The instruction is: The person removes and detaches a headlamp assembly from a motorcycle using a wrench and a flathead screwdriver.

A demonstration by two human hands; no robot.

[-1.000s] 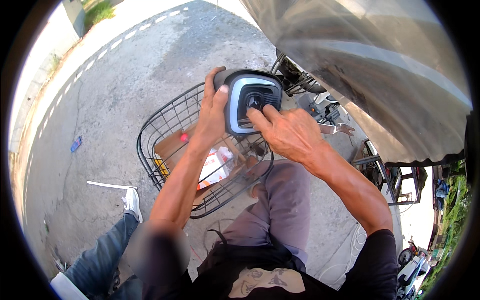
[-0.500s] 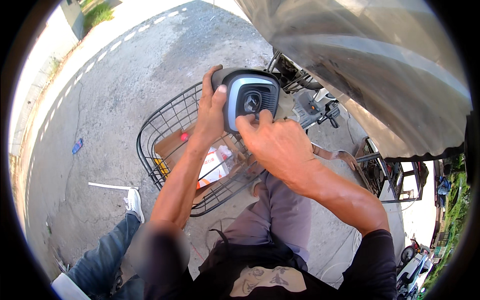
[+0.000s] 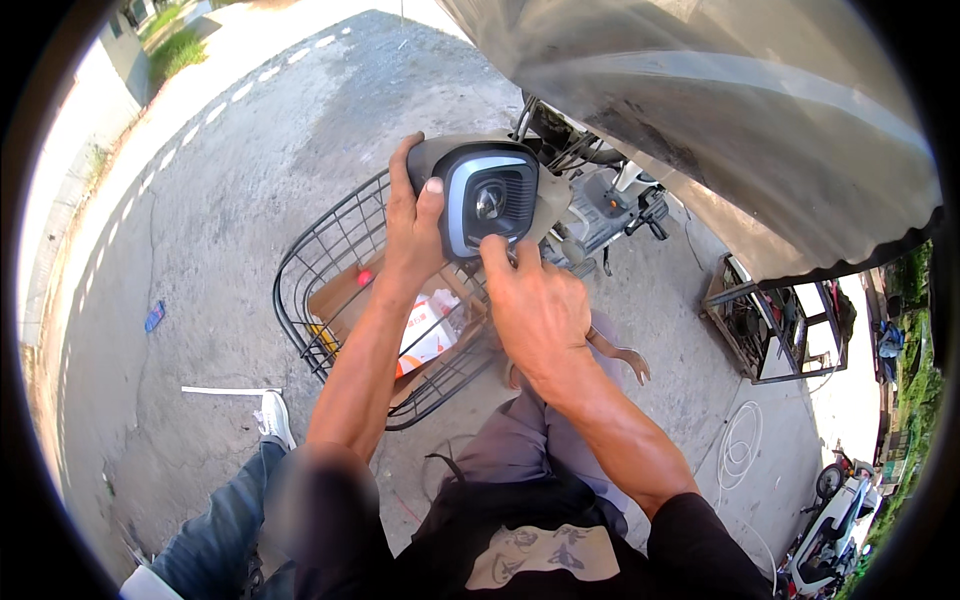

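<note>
The right hand (image 3: 545, 310) has just slid down and off the middle of the headlamp (image 3: 478, 178), and its bent fingers now sit at the lower rim of the front. The round lens (image 3: 489, 202), half covered by those fingers a second ago, shows whole. For the work in hand, this seems to shift attention from the lens to the bottom edge of the trim. The right fingertips touch that edge, but whether they pinch anything there I cannot tell.

The left hand (image 3: 412, 228) has not changed its hold: it grasps the left side of the casing, thumb on the front rim, the other fingers wrapped behind, so it appears to be steadying the unit.

The headlamp is in the upper middle of the frame, slightly farther left than before, above the wire basket (image 3: 277, 292). In the basket, at centre left, lie cardboard (image 3: 335, 297), a white and orange box (image 3: 428, 338) and a small pinkish-red ball (image 3: 365, 277), much as they were. With the right forearm swung inward, more of the scooter (image 3: 603, 215) shows right of the lamp.
</note>
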